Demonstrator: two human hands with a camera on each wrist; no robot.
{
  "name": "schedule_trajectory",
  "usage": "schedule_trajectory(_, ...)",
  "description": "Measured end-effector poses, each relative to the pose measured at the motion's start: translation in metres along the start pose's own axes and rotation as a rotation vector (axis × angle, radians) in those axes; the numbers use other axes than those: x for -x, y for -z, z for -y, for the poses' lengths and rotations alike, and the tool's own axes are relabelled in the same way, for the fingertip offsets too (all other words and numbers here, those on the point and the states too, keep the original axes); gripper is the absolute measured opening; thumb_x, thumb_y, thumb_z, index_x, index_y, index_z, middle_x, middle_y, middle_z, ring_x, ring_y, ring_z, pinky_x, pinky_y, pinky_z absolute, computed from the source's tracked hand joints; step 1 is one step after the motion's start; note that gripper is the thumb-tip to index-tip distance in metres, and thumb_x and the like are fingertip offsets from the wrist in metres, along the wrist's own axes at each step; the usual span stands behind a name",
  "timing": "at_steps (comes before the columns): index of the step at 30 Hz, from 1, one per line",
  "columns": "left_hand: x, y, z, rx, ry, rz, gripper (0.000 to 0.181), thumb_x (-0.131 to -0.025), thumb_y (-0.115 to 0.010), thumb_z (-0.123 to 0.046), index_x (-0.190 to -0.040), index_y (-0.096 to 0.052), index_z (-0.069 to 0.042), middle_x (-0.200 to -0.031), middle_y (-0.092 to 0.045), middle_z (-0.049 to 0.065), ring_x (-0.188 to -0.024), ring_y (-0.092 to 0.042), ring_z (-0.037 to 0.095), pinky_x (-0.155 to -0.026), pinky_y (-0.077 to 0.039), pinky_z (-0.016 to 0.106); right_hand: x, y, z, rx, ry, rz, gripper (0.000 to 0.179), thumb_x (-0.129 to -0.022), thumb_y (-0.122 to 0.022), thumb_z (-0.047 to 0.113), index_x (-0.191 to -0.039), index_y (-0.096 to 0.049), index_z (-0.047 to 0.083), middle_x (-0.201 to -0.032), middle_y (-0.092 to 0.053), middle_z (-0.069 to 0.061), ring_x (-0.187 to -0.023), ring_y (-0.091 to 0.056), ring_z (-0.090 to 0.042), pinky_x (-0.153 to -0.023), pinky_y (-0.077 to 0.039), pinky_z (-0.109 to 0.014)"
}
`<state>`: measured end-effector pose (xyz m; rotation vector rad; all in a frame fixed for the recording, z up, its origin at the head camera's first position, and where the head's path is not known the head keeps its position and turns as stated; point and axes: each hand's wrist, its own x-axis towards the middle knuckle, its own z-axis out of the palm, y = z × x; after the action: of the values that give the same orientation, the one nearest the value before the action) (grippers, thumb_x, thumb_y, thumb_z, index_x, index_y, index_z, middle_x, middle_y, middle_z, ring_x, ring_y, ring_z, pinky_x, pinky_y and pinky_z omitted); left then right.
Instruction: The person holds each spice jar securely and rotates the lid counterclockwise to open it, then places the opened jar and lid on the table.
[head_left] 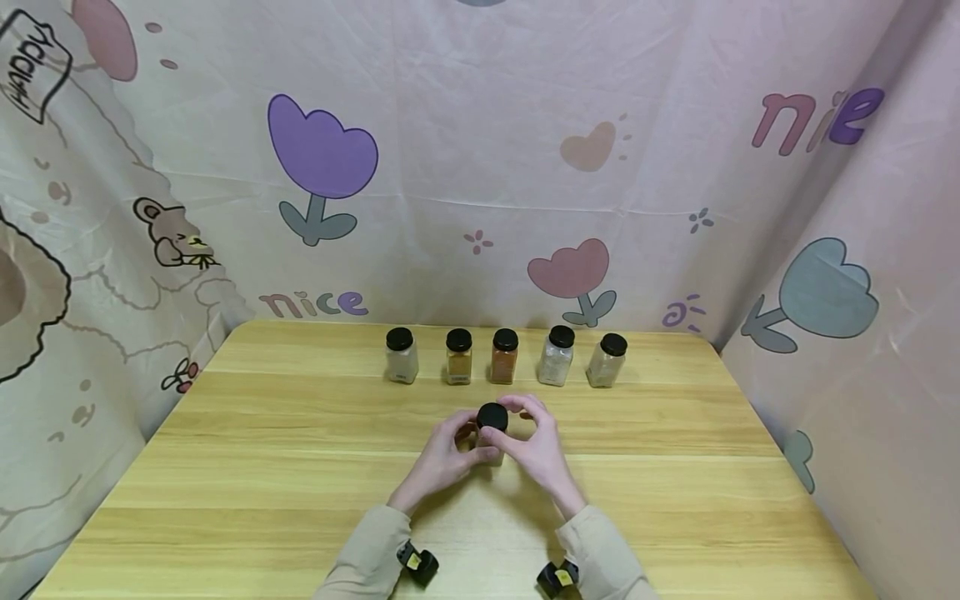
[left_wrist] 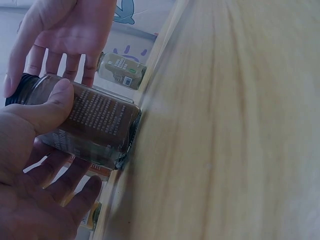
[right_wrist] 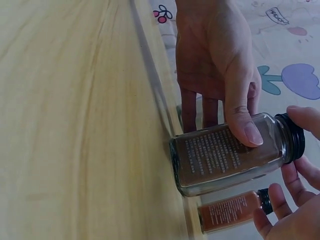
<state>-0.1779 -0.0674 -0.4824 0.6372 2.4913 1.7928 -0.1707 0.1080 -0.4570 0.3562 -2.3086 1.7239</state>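
Note:
A square glass spice jar with brown powder and a black screw lid stands upright on the table, in front of the row of other jars. My left hand holds its glass body from the left, thumb across the printed near side. From the right, my right hand pinches the black lid between thumb and fingertips, as the right wrist view shows. The lid sits on the jar's neck. In the head view the fingers hide much of the jar body.
Behind the hands stands a row of black-lidded jars: a pale one, a yellow one, an orange-red one, a whitish one and another pale one. A printed curtain hangs behind the wooden table.

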Motion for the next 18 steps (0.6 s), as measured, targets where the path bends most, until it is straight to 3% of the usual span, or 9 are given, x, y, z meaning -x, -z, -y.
schedule_trajectory(4,-0.0004,-0.0001,0.0004,-0.002,-0.003,0.000,0.047,-0.081,-0.084,-0.013,-0.123,-0.065,-0.005,-0.122,-0.069,0.015,-0.117,-0.064,0.032,-0.107,-0.052,0.049,-0.0005,0.0017,-0.0006,-0.019,0.025,0.027,0.040,-0.078,-0.085,0.010,-0.116,-0.072,0.008,-0.116,-0.071,-0.011,-0.107,-0.057,-0.019,-0.097,-0.045,-0.037)
schedule_trajectory(8,-0.0008,-0.0001,0.0010,-0.003,-0.013,0.000,0.046,-0.081,-0.083,-0.013,-0.122,-0.065,-0.005,-0.122,-0.069,0.015,-0.118,-0.065,0.033,-0.107,-0.052,0.049,-0.0009,0.0027,-0.0029,-0.020,0.043,0.052,0.044,-0.079,-0.084,0.008,-0.120,-0.070,0.008,-0.116,-0.069,-0.013,-0.107,-0.057,-0.024,-0.095,-0.045,-0.034)
schedule_trajectory(13,-0.0006,-0.0001,0.0011,-0.011,-0.028,-0.006,0.046,-0.080,-0.084,-0.013,-0.121,-0.066,-0.004,-0.121,-0.070,0.015,-0.117,-0.065,0.032,-0.107,-0.053,0.048,-0.0005,0.0007,-0.0013,0.000,-0.001,0.030,0.048,-0.077,-0.087,0.013,-0.121,-0.069,0.011,-0.114,-0.067,-0.009,-0.107,-0.055,-0.035,-0.094,-0.045,-0.035)
schedule_trajectory(18,0.0003,0.0002,0.0011,-0.010,-0.024,-0.004,0.045,-0.081,-0.083,-0.014,-0.122,-0.065,-0.005,-0.122,-0.070,0.014,-0.118,-0.065,0.032,-0.108,-0.052,0.047,0.0000,-0.0015,0.0017,-0.001,-0.014,0.000,0.042,-0.076,-0.088,0.013,-0.114,-0.070,0.008,-0.112,-0.069,-0.009,-0.106,-0.055,-0.036,-0.095,-0.045,-0.038)
